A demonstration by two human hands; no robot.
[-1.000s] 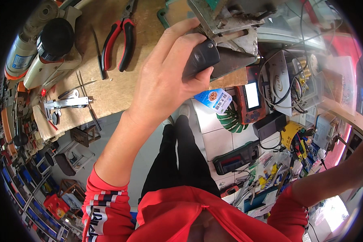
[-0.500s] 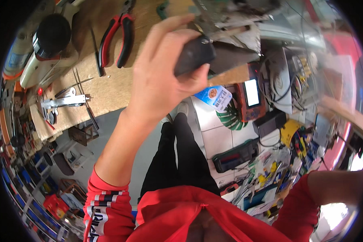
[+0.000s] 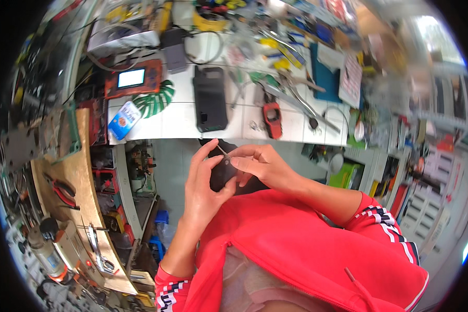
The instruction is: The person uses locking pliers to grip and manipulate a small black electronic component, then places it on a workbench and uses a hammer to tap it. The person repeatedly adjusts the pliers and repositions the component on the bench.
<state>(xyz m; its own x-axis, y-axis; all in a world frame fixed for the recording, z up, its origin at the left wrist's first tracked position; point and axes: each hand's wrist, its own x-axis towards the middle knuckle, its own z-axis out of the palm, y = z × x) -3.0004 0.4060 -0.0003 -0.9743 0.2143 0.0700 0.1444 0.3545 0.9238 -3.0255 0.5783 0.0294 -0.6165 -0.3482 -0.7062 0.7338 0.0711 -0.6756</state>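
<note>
In front of my chest my left hand [image 3: 196,183] curls around a black key fob [image 3: 222,176], with fingers and thumb on its sides. A thin metal piece [image 3: 221,150] sticks out at the fob's upper end, near my left fingertips. The thumb and fingers of my right hand [image 3: 260,164] are pinched at the same end, beside a small round metal spot. Whether a smaller part sits between those right fingertips is too small to tell. Both hands are off the benches, over the gap before the white tiled bench [image 3: 164,129].
On the tiled bench lie a black ribbed case [image 3: 210,101], an orange device [image 3: 132,79] with a lit screen, a blue-white packet [image 3: 124,120] and a red-and-black tool [image 3: 272,119]. Left, a wooden bench [image 3: 101,208] carries pliers [image 3: 62,191] and a caliper [image 3: 94,244].
My view has turned right, from the wooden bench to the tiled one. My left hand has drawn the fob toward my body, and my right hand has come in to meet it.
</note>
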